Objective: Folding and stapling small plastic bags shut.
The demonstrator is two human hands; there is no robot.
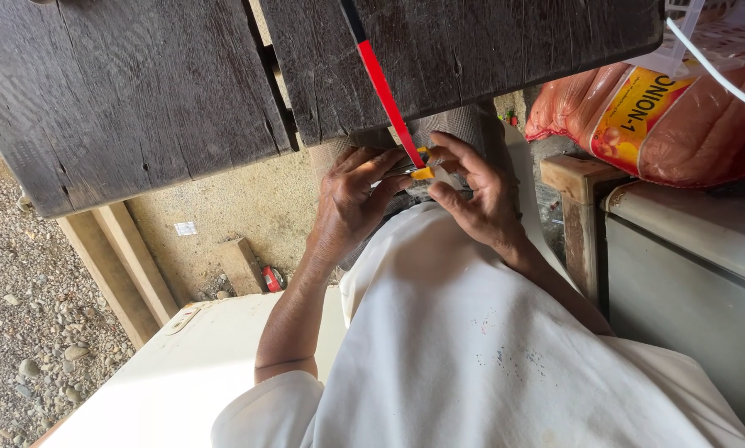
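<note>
A small yellow-handled tool (pixel 421 172) with a red-and-black strip (pixel 382 85) is pinched between the left hand (pixel 351 202) and right hand (pixel 478 197). Dark wooden planks (pixel 140 91) sit just above, an orange sack (pixel 679 124) off right.

- Two dark, weathered wooden boards (pixel 131 91) are lying side by side overhead, a narrow gap showing between them.
- A bulging orange-red mesh sack with a yellow label (pixel 679 124) is resting on the grey metal cabinet (pixel 688 274) at the right.
- A thin white cord (pixel 713 70) is running across that sack.
- Pale timber beams (pixel 123 265) are leaning beside the gravel ground (pixel 24 332).
- A small red can (pixel 272 278) is lying on the sandy floor near a short wooden block (pixel 241 264).
</note>
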